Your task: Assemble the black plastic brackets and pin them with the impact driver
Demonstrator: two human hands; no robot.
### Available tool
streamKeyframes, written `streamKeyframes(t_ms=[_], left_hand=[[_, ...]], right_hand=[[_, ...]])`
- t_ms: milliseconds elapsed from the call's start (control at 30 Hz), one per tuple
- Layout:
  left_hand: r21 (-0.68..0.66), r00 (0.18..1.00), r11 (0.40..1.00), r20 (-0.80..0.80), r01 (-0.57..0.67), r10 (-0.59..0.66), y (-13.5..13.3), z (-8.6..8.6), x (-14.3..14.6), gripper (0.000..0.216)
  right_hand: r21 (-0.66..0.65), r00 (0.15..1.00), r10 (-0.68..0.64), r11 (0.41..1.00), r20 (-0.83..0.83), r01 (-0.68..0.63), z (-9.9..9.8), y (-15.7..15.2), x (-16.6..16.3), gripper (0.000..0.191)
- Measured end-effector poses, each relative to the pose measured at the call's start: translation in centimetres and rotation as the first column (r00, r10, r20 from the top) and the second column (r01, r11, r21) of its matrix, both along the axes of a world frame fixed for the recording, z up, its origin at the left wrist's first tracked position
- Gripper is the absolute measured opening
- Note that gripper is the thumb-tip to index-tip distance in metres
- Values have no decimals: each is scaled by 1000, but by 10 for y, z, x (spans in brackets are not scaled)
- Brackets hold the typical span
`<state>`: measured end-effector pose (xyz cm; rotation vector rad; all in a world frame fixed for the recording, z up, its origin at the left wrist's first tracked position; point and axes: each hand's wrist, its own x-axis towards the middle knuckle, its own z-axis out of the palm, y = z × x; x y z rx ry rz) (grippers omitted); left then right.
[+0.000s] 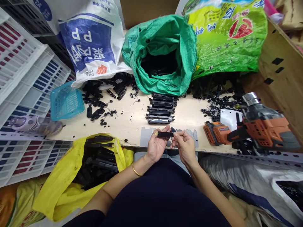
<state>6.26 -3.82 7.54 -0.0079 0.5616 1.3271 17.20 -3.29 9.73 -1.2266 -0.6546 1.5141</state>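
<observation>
My left hand (158, 143) is closed around one end of a slim black plastic part (165, 134), held level just above the bench's front edge. At the part's other end, the fingers of my right hand (183, 145) pinch it, where a small dark rounded piece (173, 129) sticks up. Whether that piece is joined to the part I cannot tell. Beneath my hands lies a grey flat sheet (145, 135). Just beyond them, several similar black parts (161, 112) lie in a neat row leading to the mouth of a green woven sack (163, 85).
Loose black pieces (97, 112) lie at left beside a blue basket (67, 102); more small black pieces (220, 105) are at right. An orange cordless power tool (265, 126) rests on the right. A yellow bag (63, 176) of black parts stands below left. White crates (26, 82) line the left.
</observation>
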Motion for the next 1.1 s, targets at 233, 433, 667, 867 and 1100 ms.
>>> streamKeyframes(t_ms=[233, 433, 667, 867, 1100], left_hand=[[-35, 1000, 999, 1, 5, -4, 1, 6, 1, 9], [-55, 1000, 998, 12, 12, -11, 1, 10, 1, 9], [-51, 999, 999, 36, 1, 1, 2, 13, 0, 10], [-65, 1000, 998, -14, 7, -8, 2, 15, -1, 10], [-25, 999, 1000, -47, 6, -7, 1, 13, -1, 12]], right_hand=[[32, 998, -13, 999, 67, 11, -3, 0, -4, 30], [50, 992, -8, 999, 123, 1, -2, 0, -4, 28], [63, 990, -9, 998, 142, 0, 3, 2, -2, 27], [73, 989, -6, 997, 150, -5, 0, 2, -5, 27], [85, 984, -2, 996, 178, -13, -1, 1, -8, 26]])
